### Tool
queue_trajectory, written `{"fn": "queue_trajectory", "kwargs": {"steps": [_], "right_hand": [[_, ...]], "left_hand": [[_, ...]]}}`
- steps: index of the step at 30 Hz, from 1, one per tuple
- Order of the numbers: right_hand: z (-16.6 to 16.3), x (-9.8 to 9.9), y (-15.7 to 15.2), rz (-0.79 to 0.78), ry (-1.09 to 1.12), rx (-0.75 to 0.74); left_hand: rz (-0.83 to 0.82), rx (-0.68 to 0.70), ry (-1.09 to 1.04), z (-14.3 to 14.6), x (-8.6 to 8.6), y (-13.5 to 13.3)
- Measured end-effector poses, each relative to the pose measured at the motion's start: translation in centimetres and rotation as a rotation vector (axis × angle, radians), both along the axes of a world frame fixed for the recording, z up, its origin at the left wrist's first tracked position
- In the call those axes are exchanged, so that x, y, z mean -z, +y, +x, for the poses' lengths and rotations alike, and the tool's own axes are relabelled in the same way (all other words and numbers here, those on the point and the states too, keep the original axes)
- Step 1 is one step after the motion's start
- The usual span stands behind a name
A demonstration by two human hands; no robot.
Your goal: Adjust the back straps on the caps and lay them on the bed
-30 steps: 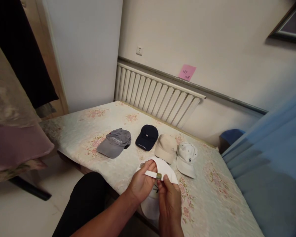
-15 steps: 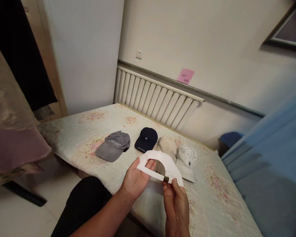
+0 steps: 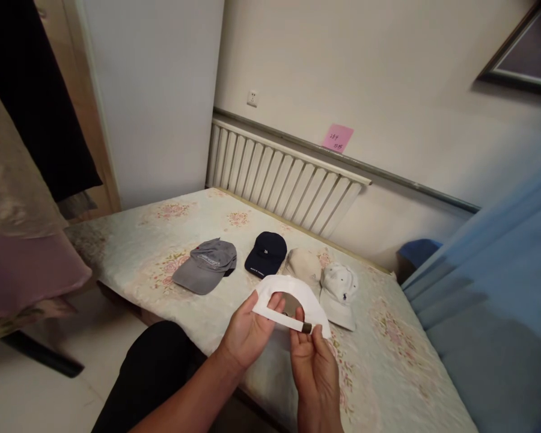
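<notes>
Held up over the bed's front edge is a white baseball cap point(image 3: 311, 304), its back opening and strap facing me. My left hand point(image 3: 247, 334) grips the strap's left end, thumb outside and fingers inside the opening. By the dark buckle point(image 3: 306, 328), my right hand point(image 3: 313, 361) pinches the right side, some fingertips showing inside the opening. Beyond lie a grey cap point(image 3: 207, 267), a navy cap point(image 3: 267, 252), a beige cap point(image 3: 303, 264) partly hidden by the held one, and a white cap with a small dark logo point(image 3: 340, 285).
The caps rest on a bed with a floral cover point(image 3: 198, 210). Behind it are a white radiator point(image 3: 279, 174) and a pink note point(image 3: 338, 138) on the wall. A blue curtain point(image 3: 500, 288) hangs at right, and clothes point(image 3: 22, 180) hang at left. My knee point(image 3: 157, 361) is below.
My right hand has shifted slightly left along the strap, its fingertips now showing through the opening beside the buckle. My left hand keeps its grip. The view has moved slightly.
</notes>
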State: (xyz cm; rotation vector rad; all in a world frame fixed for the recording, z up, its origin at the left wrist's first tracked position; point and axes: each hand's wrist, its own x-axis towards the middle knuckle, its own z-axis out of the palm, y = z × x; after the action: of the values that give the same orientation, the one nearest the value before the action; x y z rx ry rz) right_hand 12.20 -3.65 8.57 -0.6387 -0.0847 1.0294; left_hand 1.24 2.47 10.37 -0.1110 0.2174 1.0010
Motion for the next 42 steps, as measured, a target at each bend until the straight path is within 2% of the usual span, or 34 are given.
{"fn": "queue_trajectory", "kwargs": {"steps": [4, 11, 21, 28, 34, 37, 42], "right_hand": [[0.7, 0.0, -0.3, 0.001, 0.023, 0.020], [2.1, -0.3, -0.5, 0.006, 0.043, 0.050], [1.3, -0.2, -0.8, -0.019, 0.110, -0.010], [2.5, -0.9, -0.9, -0.059, 0.095, 0.013], [3.8, -0.1, -1.0, -0.047, 0.137, 0.075], [3.0, 0.2, -1.1, 0.004, 0.063, 0.044], [-0.6, 0.0, -0.9, 0.063, -0.265, -0.085]], "left_hand": [[0.017, -0.011, -0.013, -0.1, -0.1, 0.1], [0.155, -0.007, -0.098, -0.6, -0.3, 0.7], [0.138, 0.057, -0.053, -0.1, 1.1, 0.2], [0.164, 0.075, -0.027, -0.4, 1.0, 0.5], [0.112, 0.081, -0.031, 0.2, 0.8, 0.0], [0.104, 0.073, -0.027, 0.7, 0.7, -0.3], [0.139, 0.125, -0.036, 1.7, 0.8, -1.2]]}}
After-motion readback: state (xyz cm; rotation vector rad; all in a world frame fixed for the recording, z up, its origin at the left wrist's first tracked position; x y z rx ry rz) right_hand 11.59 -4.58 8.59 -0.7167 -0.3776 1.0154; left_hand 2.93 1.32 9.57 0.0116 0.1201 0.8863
